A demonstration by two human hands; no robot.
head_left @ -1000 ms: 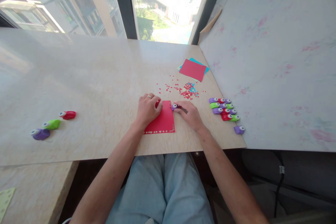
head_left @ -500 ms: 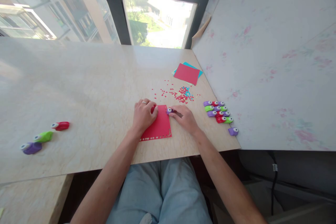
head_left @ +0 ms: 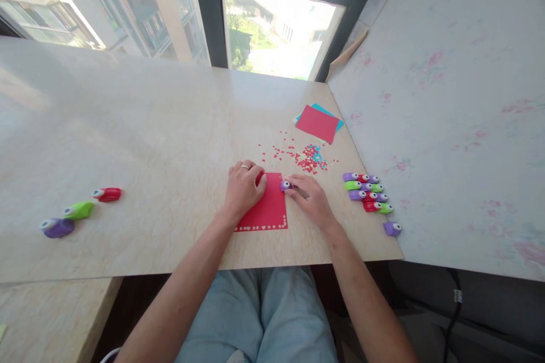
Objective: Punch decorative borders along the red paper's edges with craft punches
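Hands unmoved; red confetti (head_left: 304,160) beyond.

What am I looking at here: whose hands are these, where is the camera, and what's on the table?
The one view comes from a camera worn on a person's head, looking down at their own bare hands. The left hand presses on a red paper sheet with punched hearts along its near edge. The right hand grips a small purple craft punch at the sheet's right edge. On the beige marble-look table lie red and blue paper confetti, a cluster of coloured punches and three more punches far left.
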